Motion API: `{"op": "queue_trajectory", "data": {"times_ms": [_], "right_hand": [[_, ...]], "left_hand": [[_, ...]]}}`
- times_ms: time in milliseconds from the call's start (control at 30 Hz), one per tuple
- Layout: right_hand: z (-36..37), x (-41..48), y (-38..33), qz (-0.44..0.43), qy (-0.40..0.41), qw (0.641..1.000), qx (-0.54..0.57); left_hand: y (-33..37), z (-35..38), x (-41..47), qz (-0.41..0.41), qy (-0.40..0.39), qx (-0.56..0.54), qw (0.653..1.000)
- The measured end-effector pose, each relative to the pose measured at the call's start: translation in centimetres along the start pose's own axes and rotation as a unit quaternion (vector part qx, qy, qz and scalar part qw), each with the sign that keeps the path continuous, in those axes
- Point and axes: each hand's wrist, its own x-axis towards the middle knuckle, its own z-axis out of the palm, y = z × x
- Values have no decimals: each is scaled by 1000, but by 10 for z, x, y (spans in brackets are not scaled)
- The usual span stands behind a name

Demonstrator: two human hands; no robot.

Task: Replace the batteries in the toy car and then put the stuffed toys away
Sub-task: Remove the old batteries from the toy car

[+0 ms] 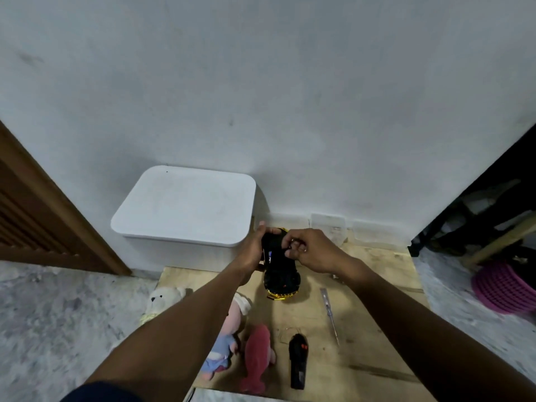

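Three stuffed toys (162, 300) (229, 338) (256, 358) — one toy car (282, 274), one remote (298, 361), one screwdriver (329, 311), one white box (185, 204)

The toy car (281, 268) is over the far middle of the board (377, 329) on the floor (58, 314). Behind and left of the car: a box (185, 207) against the wall (290, 97). Nearer and right: a screwdriver (329, 313). Directly nearer: a remote (298, 361). Nearer and left: 3 stuffed toys, fish (256, 358), doll (229, 338), and bear (162, 300) off the board.
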Motion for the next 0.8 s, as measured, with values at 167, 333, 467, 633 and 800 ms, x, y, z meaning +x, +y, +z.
{"op": "queue_trajectory", "data": {"times_ms": [167, 333, 467, 633, 800], "right_hand": [[-20, 2, 16, 13, 107, 989, 97], [-1, 6, 87, 135, 106, 985, 25], [51, 3, 132, 194, -53, 978, -59], [86, 2, 144, 198, -12, 970, -139], [81, 1, 132, 159, 139, 976, -48]], "left_hand": [[-6, -4, 2, -10, 14, -5, 1000], [-19, -10, 10, -21, 26, -5, 999], [-28, -10, 14, -38, 24, -10, 999], [-34, -11, 19, -43, 24, -2, 999], [-34, -9, 22, -46, 29, -12, 998]]}}
